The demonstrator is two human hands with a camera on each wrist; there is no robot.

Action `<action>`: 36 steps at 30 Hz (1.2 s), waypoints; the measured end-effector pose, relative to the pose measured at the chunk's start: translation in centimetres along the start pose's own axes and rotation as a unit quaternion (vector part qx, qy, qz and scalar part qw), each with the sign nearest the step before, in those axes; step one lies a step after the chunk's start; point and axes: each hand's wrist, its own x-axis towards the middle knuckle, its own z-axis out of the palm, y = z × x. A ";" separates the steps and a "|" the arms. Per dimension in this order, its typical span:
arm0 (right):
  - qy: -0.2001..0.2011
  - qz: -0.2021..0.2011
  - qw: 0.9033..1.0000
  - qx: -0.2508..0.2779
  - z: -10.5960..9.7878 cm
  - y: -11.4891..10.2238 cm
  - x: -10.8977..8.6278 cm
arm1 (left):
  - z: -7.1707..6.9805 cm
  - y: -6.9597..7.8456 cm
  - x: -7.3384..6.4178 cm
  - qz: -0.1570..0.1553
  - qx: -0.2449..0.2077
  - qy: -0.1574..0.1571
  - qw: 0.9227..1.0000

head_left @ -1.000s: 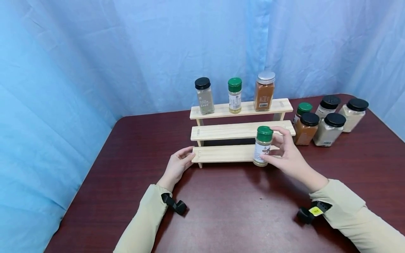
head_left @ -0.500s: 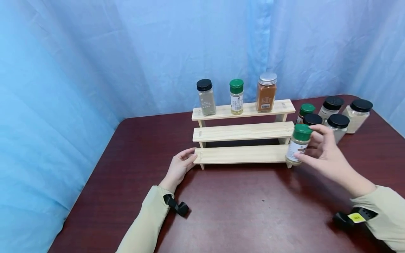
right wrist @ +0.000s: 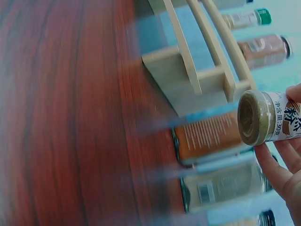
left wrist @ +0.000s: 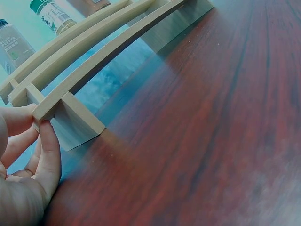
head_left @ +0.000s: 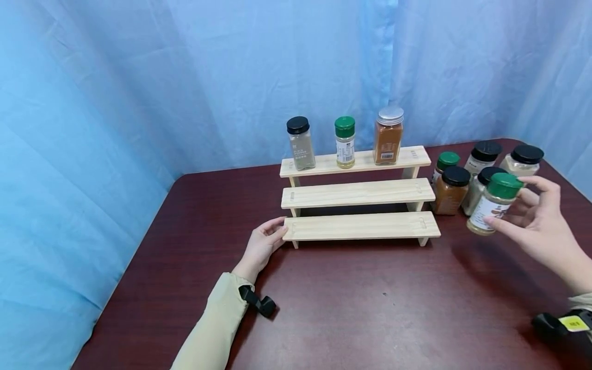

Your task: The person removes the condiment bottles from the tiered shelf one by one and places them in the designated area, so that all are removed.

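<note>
My left hand [head_left: 260, 247] pinches the left end of the lowest step of a three-tier wooden rack [head_left: 361, 227]; in the left wrist view its fingertips grip the corner of the board [left wrist: 61, 94]. To the right of the rack, my right hand [head_left: 546, 226] holds a green-capped spice jar [head_left: 489, 209] with a white label, tilted and raised above the table. The right wrist view shows the held jar's glass base [right wrist: 251, 117]. On the top step stand a black-capped pepper jar [head_left: 302, 146], a small green-capped jar [head_left: 345, 146] and a silver-capped orange-brown spice jar [head_left: 387, 139].
Several more jars stand on the table right of the rack. Among them are an orange-brown one [head_left: 449, 198], a green-capped one [head_left: 446, 160] and a pale one [head_left: 522, 159] at the back. The dark red table [head_left: 351, 303] meets a blue curtain [head_left: 231, 77] behind.
My right hand has carried the green-capped spice jar rightward, from in front of the lowest step to beside the group of jars. The left hand keeps its place on the rack.
</note>
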 end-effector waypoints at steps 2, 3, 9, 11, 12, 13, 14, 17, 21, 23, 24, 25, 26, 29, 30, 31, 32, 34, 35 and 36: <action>0.011 0.012 1.000 -0.020 -0.7 2.0 0.0 | 0.0 0.0 0.0 -0.001 0.001 0.000 1.000; 0.015 0.018 0.999 -0.025 -1.0 2.8 0.0 | 0.0 0.0 0.0 -0.001 0.001 0.000 1.000; 0.044 0.044 0.997 -0.038 -2.3 5.4 0.0 | 0.1 0.0 0.1 0.001 0.002 -0.001 1.000; 0.055 0.048 0.996 -0.041 -2.6 5.7 -0.1 | 0.1 0.1 0.0 0.002 0.003 -0.002 1.000; 0.060 0.049 0.996 -0.040 -2.7 5.8 -0.1 | 0.2 0.1 0.0 0.003 0.003 -0.003 1.000; 0.066 0.048 0.996 -0.039 -2.8 5.9 -0.2 | 0.2 0.1 0.0 0.003 0.001 -0.003 1.000; 0.069 0.046 0.996 -0.042 -2.9 6.0 -0.2 | 0.2 0.1 0.0 0.003 0.000 -0.003 1.000; 0.075 0.046 0.995 -0.037 -3.3 6.4 0.0 | 0.1 0.1 0.0 0.002 -0.004 -0.003 1.000; 0.094 0.062 0.993 -0.031 -4.0 7.8 0.6 | 0.0 0.0 0.1 0.002 -0.004 0.001 1.000; 0.107 0.078 0.991 -0.038 -4.4 8.7 0.9 | 0.0 0.0 0.1 0.002 -0.004 0.001 1.000; 0.113 0.085 0.989 -0.044 -4.5 9.1 1.0 | 0.0 0.0 0.2 0.002 -0.003 0.001 1.000; 0.119 0.092 0.988 -0.045 -4.6 9.6 1.2 | 0.0 0.1 0.2 0.002 -0.004 0.001 1.000; 0.123 0.097 0.986 -0.048 -4.7 9.9 1.3 | 0.0 0.0 0.2 0.001 -0.004 0.001 1.000; 0.129 0.101 0.985 -0.046 -5.0 10.8 1.5 | 0.0 0.0 0.2 -0.001 -0.004 -0.001 1.000; 0.131 0.100 0.986 -0.035 -5.0 11.0 1.5 | 0.0 0.0 0.2 -0.001 -0.004 -0.001 1.000; 0.131 0.100 0.986 -0.033 -5.0 11.1 1.5 | 0.0 0.0 0.2 0.000 -0.003 -0.001 1.000; 0.128 0.100 0.986 -0.038 -5.1 11.0 1.6 | 0.0 -0.1 0.2 -0.001 -0.004 -0.001 1.000; 0.122 0.103 0.985 -0.058 -4.8 8.6 1.5 | 0.0 -0.1 0.2 0.000 -0.004 0.000 1.000; 0.118 0.105 0.985 -0.073 -4.7 7.4 1.5 | 0.0 -0.1 0.2 0.000 -0.004 0.000 1.000; 0.112 0.105 0.984 -0.086 -4.6 6.2 1.6 | 0.0 -0.1 0.1 0.000 -0.005 0.001 1.000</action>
